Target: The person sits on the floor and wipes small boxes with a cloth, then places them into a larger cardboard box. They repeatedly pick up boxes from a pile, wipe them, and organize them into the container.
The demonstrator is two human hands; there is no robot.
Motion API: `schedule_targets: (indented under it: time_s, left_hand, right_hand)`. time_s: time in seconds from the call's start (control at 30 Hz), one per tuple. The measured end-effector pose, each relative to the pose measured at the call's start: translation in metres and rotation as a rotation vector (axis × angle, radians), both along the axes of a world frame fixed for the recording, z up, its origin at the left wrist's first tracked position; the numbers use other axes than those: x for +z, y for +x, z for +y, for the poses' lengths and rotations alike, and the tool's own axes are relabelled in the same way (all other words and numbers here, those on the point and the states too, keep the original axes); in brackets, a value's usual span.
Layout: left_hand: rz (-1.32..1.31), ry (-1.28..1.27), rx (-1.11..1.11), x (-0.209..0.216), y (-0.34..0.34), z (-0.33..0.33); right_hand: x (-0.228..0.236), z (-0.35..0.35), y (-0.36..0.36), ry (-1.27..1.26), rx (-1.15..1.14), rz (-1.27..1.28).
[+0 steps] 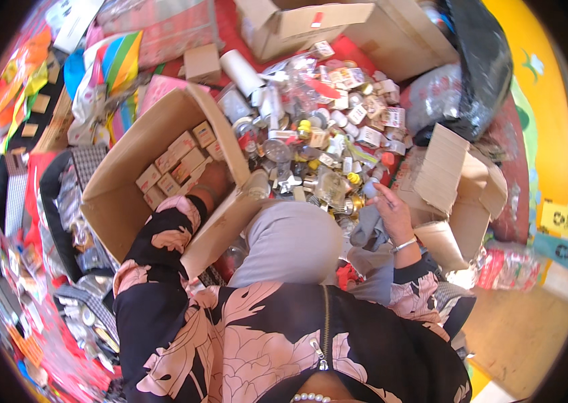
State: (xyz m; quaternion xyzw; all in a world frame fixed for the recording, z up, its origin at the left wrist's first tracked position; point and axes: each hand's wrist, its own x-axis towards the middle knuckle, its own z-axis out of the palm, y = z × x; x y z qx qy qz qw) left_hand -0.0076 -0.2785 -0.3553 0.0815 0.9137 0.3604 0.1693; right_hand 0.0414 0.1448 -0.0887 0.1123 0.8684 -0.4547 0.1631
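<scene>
My left hand (215, 177) reaches into a large open cardboard box (112, 176) on my left, beside several small cartons (180, 148) packed inside. Its fingers are hidden against the box wall and the cartons, so their grip does not show. On the right, the fingertips of my right hand (393, 213) are closed at a small pale-blue rounded object (369, 189), too small to name. That hand hovers at the near edge of a heap of small white cartons (370, 137), loose bulbs and clear plastic pieces. A grey cloth (369, 227) lies close below it.
An open cardboard box (469, 201) stands to the right, and another large one (297, 30) is at the back. A black plastic bag (482, 74) slumps at the far right. Colourful bags (112, 57) and dark trays of mixed goods (69, 208) crowd the left.
</scene>
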Motion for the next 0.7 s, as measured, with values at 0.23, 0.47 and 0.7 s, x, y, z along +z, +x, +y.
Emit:
schedule_targets:
  time_s: [0.23,0.47,0.7]
  left_hand:
    - [0.020,-0.112,-0.162,0.056,-0.003,-0.020]
    - [-0.104,-0.634,-0.265,0.222,-0.060,-0.041]
    - [0.712,-0.059,-0.187,0.422,0.021,0.109]
  right_hand:
    - [0.063,-0.029,0.003,-0.011,0.205,-0.024]
    - [0.071,0.028,-0.013,0.001,0.406,0.029]
    - [-0.017,0.106,-0.112,0.645,0.426,0.036]
